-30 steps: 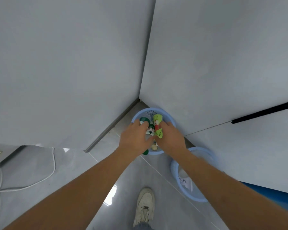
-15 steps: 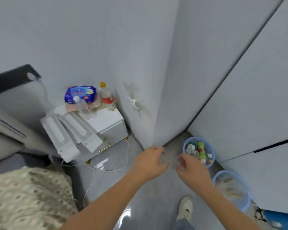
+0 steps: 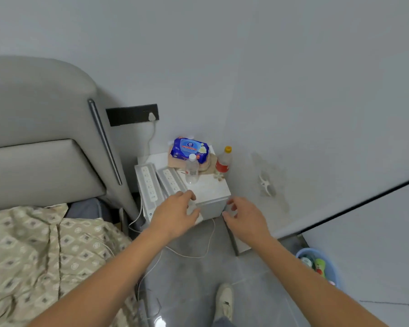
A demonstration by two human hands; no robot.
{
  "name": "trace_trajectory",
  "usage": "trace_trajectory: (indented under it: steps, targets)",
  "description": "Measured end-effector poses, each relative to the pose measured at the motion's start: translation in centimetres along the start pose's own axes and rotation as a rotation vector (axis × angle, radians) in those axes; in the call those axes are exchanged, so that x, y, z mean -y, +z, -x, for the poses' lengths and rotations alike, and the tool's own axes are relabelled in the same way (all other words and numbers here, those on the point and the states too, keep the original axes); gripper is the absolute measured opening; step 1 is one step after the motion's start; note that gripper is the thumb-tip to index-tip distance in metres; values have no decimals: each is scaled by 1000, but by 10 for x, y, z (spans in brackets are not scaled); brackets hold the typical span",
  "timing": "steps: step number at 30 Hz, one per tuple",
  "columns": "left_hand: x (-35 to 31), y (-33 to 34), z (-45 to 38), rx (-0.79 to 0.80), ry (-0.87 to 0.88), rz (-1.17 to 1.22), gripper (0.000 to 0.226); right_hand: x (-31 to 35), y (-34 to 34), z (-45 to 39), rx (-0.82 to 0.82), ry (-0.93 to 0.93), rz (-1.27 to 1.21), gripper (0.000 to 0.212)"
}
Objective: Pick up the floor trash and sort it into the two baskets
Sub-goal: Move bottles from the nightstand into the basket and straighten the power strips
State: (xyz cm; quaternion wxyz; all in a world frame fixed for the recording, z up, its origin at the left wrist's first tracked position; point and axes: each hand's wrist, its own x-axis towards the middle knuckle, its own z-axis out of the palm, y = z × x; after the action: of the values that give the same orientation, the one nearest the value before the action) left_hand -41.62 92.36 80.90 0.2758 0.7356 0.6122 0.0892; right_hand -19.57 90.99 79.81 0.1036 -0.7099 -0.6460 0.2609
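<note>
Over by the nightstand point(image 3: 206, 192) now, both hands, left hand point(image 3: 175, 212) and right hand point(image 3: 244, 218), loose and empty; bottles got dropped in the blue basket point(image 3: 329, 267), hunting more trash.

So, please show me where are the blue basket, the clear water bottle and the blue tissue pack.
blue basket point(image 3: 331, 267), head view, on its right wall.
clear water bottle point(image 3: 191, 171), head view, on its body.
blue tissue pack point(image 3: 189, 147), head view, on its top face.

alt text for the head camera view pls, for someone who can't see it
Both bare hands, left hand and right hand, hang open and empty in front of a white bedside cabinet holding power strips, a clear bottle and a blue wipes pack. A blue basket with bottles stands at lower right.
</note>
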Motion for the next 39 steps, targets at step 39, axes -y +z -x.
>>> trace_trajectory:
  steps: [39]
  targets:
    - [-19,69,-111,-98,-12,28,23,-83,17,-88,-155,-53,99,21]
